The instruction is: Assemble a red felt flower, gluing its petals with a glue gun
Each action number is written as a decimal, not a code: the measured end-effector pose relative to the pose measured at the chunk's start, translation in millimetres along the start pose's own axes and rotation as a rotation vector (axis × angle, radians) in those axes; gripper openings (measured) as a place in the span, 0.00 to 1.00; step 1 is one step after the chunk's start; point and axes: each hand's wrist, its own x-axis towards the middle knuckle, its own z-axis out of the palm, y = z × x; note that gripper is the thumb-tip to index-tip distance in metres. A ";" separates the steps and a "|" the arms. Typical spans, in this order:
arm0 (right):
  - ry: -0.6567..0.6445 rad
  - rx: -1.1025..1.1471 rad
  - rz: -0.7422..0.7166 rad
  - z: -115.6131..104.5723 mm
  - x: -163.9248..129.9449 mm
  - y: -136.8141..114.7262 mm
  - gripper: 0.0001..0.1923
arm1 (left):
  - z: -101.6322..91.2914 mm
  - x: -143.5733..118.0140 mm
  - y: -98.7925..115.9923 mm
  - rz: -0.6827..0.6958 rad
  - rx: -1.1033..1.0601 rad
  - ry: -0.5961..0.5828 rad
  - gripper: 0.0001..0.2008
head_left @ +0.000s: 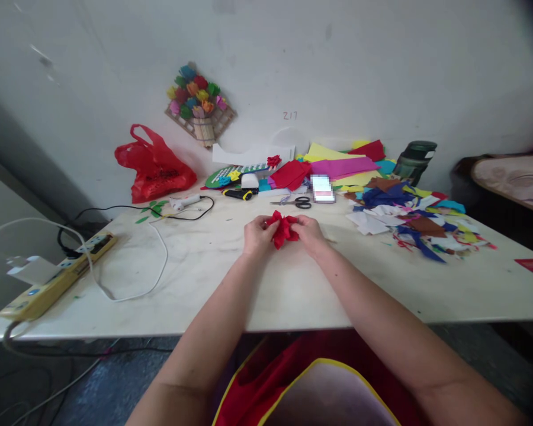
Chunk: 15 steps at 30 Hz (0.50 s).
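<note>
A: Biggest first. The counter (293, 290) is running nearly the full width, near edge lying close to the person's body, far edge sitting against the wall (337, 59).

B: Open room?

A: Wide bare stretch lying in front of the hands and off to the left centre. The white cable (160, 260) is looping across it. The power strip (57, 275) is hanging near the left edge. Right side is getting crowded: the scrap pile (408, 222) is spreading toward the right edge.

B: Back row?

A: The red bag (153, 165) is sitting back left against the wall, the coloured sheets (337, 165) are stacking back centre, the dark jar (414, 160) is standing back right. The scissors (295, 202) are lying just behind the hands.

B: Now the hands.

A: The left hand (258, 234) and right hand (311, 232) are both resting on the counter at centre, pinching the red paper flower (284, 229) between them.

B: Fingers?

A: Fingers (298, 221) are curling closed on the flower from both sides, thumbs pressing on top. The flower is sitting between the fingertips, sticking out above them, just over the counter surface. Cannot tell if it is touching the counter.
</note>
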 end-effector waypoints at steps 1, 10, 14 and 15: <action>-0.029 -0.004 -0.018 -1.0 0.5 0.1 0.07 | 0.7 2.1 -2.8 -0.029 -0.021 0.016 0.13; 0.233 -0.899 -0.270 -32.6 13.6 -10.1 0.13 | -5.3 12.3 -5.5 -0.112 -0.205 0.067 0.12; 0.064 -1.376 -0.233 -32.1 14.9 -7.9 0.17 | -7.6 13.0 -10.1 -0.079 -0.135 0.065 0.11; 0.024 -1.440 -0.227 -30.1 14.4 -7.3 0.17 | -8.3 12.8 -10.1 -0.096 -0.161 0.046 0.11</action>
